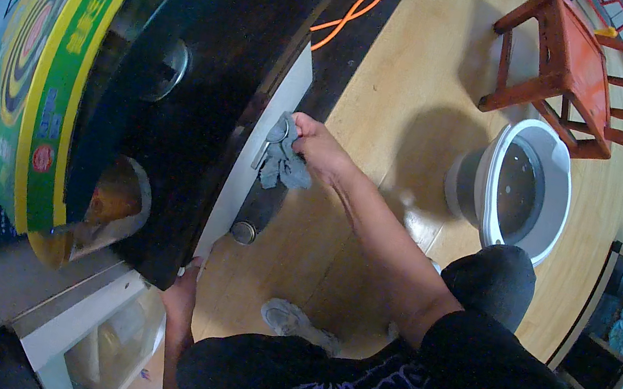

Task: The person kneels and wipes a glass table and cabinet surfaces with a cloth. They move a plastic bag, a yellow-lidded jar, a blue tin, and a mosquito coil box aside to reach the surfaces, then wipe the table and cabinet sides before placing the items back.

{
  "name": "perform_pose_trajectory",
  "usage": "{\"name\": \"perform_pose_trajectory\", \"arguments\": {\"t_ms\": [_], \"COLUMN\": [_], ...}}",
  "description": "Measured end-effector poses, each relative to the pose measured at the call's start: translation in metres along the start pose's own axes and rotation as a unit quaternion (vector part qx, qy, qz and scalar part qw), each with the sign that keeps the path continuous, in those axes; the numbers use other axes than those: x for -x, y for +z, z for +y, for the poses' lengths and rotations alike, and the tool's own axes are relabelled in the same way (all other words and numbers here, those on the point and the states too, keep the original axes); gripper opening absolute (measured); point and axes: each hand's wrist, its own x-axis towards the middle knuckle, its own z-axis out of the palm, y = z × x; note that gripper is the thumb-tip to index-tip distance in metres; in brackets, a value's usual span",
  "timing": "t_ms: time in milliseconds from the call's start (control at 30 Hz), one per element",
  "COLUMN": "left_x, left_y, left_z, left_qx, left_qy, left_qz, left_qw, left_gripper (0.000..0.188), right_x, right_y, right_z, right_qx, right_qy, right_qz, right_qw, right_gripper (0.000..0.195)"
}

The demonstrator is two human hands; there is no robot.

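My right hand (316,149) grips a crumpled grey cloth (285,165) against the white front panel (248,165) of a dark cabinet, beside a metal handle (260,155). The panel stands under the dark, glossy cabinet top (216,61). At the near end of the panel my left hand (185,284) holds the panel's edge, its fingers partly hidden by the dark top.
A white bucket (493,188) of murky liquid stands on the wood floor, near a red wooden stool (576,72). An orange cable (351,12) lies past the panel. A round metal-topped object (244,232) is below it. A green and yellow box (69,73) stands left.
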Motion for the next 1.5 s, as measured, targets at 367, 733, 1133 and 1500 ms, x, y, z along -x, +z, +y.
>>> {"name": "perform_pose_trajectory", "arguments": {"t_ms": [367, 733, 1133, 1500], "left_x": [-0.003, -0.006, -0.006, -0.016], "left_y": [0.000, 0.012, 0.009, 0.020], "left_z": [-0.010, -0.026, -0.009, -0.007], "left_qx": [0.077, 0.044, 0.244, 0.255], "left_qy": [-0.053, 0.065, -0.081, -0.039], "left_qz": [-0.009, 0.009, -0.051, -0.003], "left_qw": [0.996, 0.997, 0.965, 0.966], "left_gripper": [0.029, 0.031, 0.034, 0.031], "right_x": [-0.003, 0.041, 0.024, 0.089], "right_y": [-0.001, 0.070, 0.078, 0.119], "right_z": [0.000, -0.056, -0.029, 0.082], "right_qx": [0.034, 0.526, 0.481, 0.521], "right_qy": [-0.073, -0.073, -0.034, -0.120], "right_qz": [0.217, 0.152, 0.173, 0.121], "right_qw": [0.973, 0.833, 0.859, 0.837], "right_gripper": [0.018, 0.032, 0.042, 0.065]}}
